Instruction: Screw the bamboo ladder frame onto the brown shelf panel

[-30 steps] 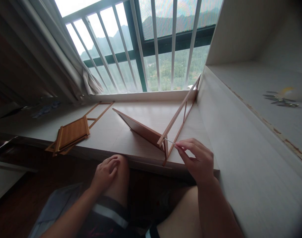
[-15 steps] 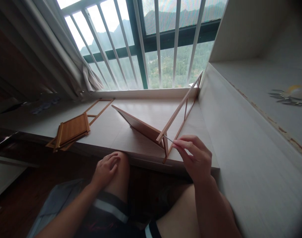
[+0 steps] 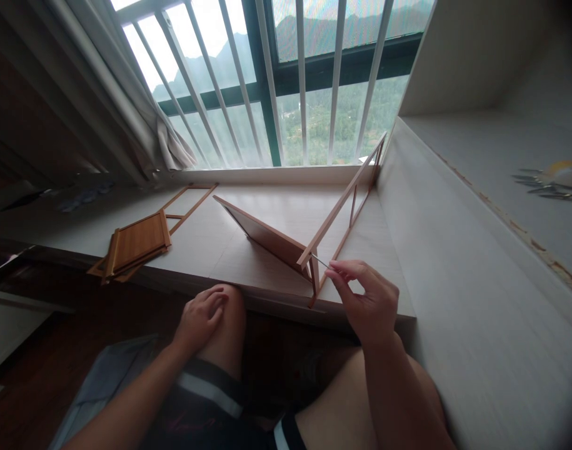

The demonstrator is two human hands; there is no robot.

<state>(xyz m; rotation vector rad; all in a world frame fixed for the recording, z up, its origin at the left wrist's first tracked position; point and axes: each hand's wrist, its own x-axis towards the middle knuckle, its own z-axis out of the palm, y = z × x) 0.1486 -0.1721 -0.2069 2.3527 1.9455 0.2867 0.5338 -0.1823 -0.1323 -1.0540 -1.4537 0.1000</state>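
My right hand (image 3: 366,299) pinches a thin metal rod (image 3: 320,260) between thumb and forefinger, its tip at the near corner of a long wooden frame (image 3: 344,205). The frame stands on edge on the windowsill (image 3: 210,247) along the right wall. A brown wooden panel (image 3: 267,236) leans tilted against the frame's near end. My left hand (image 3: 200,317) rests on my left knee, fingers loosely curled, holding nothing.
A stack of slatted wooden panels (image 3: 136,245) lies at the sill's left front edge, with another flat frame (image 3: 188,204) behind it. A curtain (image 3: 121,106) hangs at left before the barred window (image 3: 286,81). Small metal parts (image 3: 546,183) lie on the right shelf.
The view has shifted slightly. My right hand has moved a little left and closer to the frame's corner, still pinching the rod. My left hand stays on the knee.
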